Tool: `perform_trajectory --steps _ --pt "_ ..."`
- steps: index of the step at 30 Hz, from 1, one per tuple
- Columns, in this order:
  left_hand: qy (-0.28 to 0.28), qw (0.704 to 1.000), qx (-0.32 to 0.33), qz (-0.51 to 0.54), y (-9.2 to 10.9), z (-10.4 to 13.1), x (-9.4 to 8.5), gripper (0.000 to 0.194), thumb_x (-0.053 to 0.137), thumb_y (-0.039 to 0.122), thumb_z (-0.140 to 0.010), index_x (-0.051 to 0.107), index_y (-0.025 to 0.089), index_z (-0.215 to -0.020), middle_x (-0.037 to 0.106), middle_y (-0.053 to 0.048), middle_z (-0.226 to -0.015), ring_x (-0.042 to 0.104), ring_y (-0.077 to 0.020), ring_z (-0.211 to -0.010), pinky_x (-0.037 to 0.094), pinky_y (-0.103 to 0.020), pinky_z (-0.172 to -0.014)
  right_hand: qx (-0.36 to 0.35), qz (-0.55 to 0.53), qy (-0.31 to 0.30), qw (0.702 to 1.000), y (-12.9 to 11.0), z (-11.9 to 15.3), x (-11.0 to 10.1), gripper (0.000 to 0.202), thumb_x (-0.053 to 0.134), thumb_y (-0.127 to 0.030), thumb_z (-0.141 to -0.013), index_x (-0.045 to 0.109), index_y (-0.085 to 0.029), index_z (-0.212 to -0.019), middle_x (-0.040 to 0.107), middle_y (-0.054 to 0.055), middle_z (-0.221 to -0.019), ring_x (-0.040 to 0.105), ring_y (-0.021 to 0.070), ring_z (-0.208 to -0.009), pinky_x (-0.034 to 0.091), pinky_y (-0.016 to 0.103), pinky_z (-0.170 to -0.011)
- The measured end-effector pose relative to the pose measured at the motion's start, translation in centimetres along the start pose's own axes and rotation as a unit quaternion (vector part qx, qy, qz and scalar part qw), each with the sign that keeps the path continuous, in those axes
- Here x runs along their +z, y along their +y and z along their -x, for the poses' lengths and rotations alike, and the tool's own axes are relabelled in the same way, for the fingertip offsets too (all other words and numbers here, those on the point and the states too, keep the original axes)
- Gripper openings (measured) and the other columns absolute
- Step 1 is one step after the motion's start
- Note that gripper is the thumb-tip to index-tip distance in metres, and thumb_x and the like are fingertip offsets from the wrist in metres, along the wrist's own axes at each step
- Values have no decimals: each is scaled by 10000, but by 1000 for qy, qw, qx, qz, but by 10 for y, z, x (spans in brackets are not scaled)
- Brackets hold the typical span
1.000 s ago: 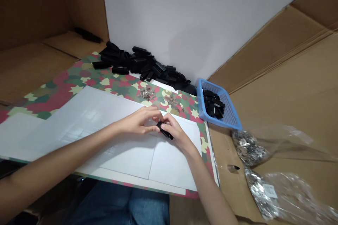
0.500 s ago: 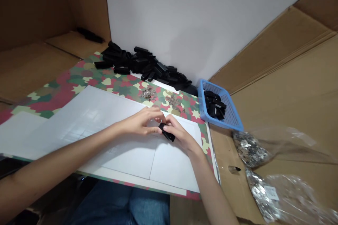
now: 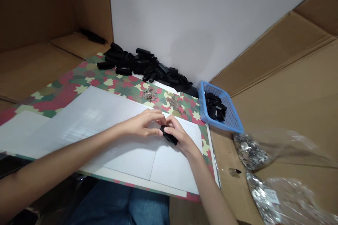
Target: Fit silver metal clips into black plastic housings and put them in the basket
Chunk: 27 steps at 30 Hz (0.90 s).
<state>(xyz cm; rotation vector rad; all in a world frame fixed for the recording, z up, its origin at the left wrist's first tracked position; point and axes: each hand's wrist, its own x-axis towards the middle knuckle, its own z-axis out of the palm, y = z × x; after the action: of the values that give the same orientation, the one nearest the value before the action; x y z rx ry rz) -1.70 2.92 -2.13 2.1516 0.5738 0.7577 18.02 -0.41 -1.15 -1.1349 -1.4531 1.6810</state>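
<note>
Between my two hands is a small black oblong plastic part (image 3: 170,137), with a row of slots or ridges along one side. My right hand (image 3: 180,134) grips it, its thumb lying on top. My left hand (image 3: 150,123) pinches its far end with thumb and fingertips; whether a small piece is in those fingertips is hidden. Both hands are just above the white sheet (image 3: 126,151) on the table. Beyond them lie two small heaps of tiny metal pieces, a left heap (image 3: 150,95) and a right heap (image 3: 174,102).
Many similar black parts (image 3: 148,65) are piled along the white wall. A blue basket (image 3: 235,119) at the right holds more of them. Clear bags of shiny metal pieces, one upper (image 3: 250,151) and one lower (image 3: 264,197), lie on cardboard beside the table.
The black part has turned in my hands, so its slotted side now shows. Both hands stay in nearly the same place; the view has shifted slightly.
</note>
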Motion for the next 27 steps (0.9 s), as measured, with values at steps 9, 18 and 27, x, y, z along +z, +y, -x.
perform_trajectory --steps 9,18,27 --pt "8 1000 14 15 -1 0 3 235 644 384 -859 625 164 -941 599 -38 -888 557 -186 -837 379 -296 -792 -7 -34 31 999 5 -2 4 168 640 -277 -674 514 -212 -764 482 -50 -694 454 132 -646 311 245 -602" --pt "10 999 21 27 -1 0 3 219 648 370 -857 618 164 -926 589 -29 -880 549 -180 -837 369 -291 -795 -14 -31 39 999 6 -3 6 169 638 -274 -672 502 -214 -751 464 -55 -680 434 125 -634 309 245 -601" --pt "8 999 34 24 0 0 2 229 626 386 -870 612 163 -917 588 -31 -864 548 -188 -844 365 -299 -799 -13 -11 47 999 7 -3 7 163 617 -277 -671 485 -215 -746 428 -58 -664 397 125 -616 294 250 -579"
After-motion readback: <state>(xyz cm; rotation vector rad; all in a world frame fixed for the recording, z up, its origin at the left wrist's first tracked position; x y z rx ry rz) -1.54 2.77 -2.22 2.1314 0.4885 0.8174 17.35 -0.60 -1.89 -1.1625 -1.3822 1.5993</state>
